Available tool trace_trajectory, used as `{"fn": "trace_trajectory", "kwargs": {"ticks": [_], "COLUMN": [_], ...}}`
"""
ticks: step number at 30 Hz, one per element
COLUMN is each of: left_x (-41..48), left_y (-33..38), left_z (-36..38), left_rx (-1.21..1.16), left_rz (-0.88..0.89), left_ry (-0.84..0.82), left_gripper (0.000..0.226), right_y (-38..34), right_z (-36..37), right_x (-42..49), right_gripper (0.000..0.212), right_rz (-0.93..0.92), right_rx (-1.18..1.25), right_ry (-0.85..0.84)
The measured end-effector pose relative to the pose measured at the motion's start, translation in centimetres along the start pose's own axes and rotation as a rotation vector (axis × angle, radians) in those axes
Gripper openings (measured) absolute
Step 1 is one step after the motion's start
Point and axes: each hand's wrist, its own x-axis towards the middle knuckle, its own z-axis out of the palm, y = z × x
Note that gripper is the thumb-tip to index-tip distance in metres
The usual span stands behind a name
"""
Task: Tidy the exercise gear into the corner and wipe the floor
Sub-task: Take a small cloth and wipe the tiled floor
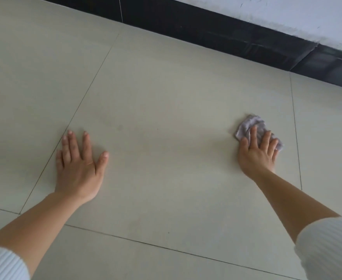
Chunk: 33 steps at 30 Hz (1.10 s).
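Observation:
My right hand (pixel 256 151) lies flat with straight fingers on a small crumpled grey-lilac cloth (pixel 249 124), pressing it onto the pale tiled floor (pixel 166 98) at the right. Part of the cloth shows beyond my fingertips; the rest is hidden under the hand. My left hand (pixel 79 164) rests palm down on the floor at the left, fingers spread and holding nothing. No exercise gear is in view.
A black skirting board (pixel 206 31) runs diagonally along the far edge of the floor, with a white wall (pixel 287 11) above it. Thin dark grout lines cross the tiles. White ribbed sleeves show at both lower corners.

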Motion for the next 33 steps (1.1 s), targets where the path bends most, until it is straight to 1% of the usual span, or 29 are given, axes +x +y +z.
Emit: {"fn": "trace_trajectory", "kwargs": {"ticks": [2,4,6,8,11,13,15,16,17,18,19,21,22,25,27,29,30,31,33], "left_x": [0.2,0.4,0.5,0.5,0.5,0.5,0.3,0.2,0.2,0.2,0.2,0.3,0.4,0.5,0.4,0.4,0.3,0.3,0.4], "left_y": [-0.1,0.0,0.2,0.3,0.3,0.3,0.3,0.2,0.3,0.3,0.4,0.5,0.5,0.4,0.3,0.4,0.4,0.4,0.5], "left_z": [-0.1,-0.2,-0.5,-0.7,-1.0,-1.1,-1.2,-1.3,-1.4,-1.6,-1.7,-1.8,-1.7,-1.6,-1.6,-1.7,-1.7,-1.8,-1.8], "left_rx": [-0.003,0.0,0.004,0.004,-0.006,-0.008,-0.009,-0.011,-0.014,-0.016,-0.017,-0.015,-0.011,-0.003,-0.011,-0.023,-0.024,-0.019,-0.012], "left_rz": [-0.002,-0.026,-0.039,-0.04,-0.043,-0.037,-0.034,-0.034,-0.036,-0.04,-0.044,-0.049,-0.051,-0.05,-0.049,-0.048,-0.049,-0.051,-0.055], "left_ry": [-0.033,-0.08,-0.107,-0.135,-0.144,-0.145,-0.16,-0.168,-0.179,-0.195,-0.211,-0.233,-0.237,-0.247,-0.256,-0.25,-0.246,-0.246,-0.256], "left_gripper": [0.073,0.077,0.077,0.074,0.073,0.074,0.078,0.081,0.081,0.081,0.082,0.083,0.082,0.085,0.091,0.095,0.095,0.094,0.094], "right_y": [-2.8,-6.1,-9.7,-13.3,-16.5,-16.3,-14.3,-12.9,-11.4,-9.9,-8.5,-5.8,-4.5,-2.2,-3.7,-7.4,-9.6,-11.9,-16.6], "right_z": [0.5,1.7,3.1,4.6,6.3,6.9,6.4,6.0,5.7,5.3,4.7,3.0,2.0,-1.1,-1.9,-1.5,-1.0,-0.4,1.3], "right_x": [0.9,0.6,-1.0,-3.5,-7.7,-9.3,-9.0,-8.2,-6.9,-5.5,-4.0,-0.8,0.8,4.7,6.4,7.4,7.5,7.4,6.1], "right_gripper": [0.055,0.054,0.053,0.054,0.053,0.053,0.054,0.054,0.053,0.053,0.053,0.056,0.055,0.055,0.055,0.053,0.053,0.053,0.053], "right_rz": [0.042,-0.056,-0.246,-0.484,-0.85,-1.062,-1.244,-1.31,-1.331,-1.286,-1.186,-0.895,-0.734,-0.281,-0.089,0.002,-0.009,-0.059,-0.232], "right_rx": [0.049,0.04,0.016,-0.058,-0.19,-0.232,-0.239,-0.262,-0.301,-0.333,-0.34,-0.311,-0.289,-0.182,-0.063,0.048,0.07,0.074,0.059], "right_ry": [0.015,0.018,-0.003,-0.021,-0.114,-0.15,-0.184,-0.192,-0.172,-0.133,-0.075,0.025,0.043,0.014,0.014,0.006,0.002,0.002,-0.004]}}
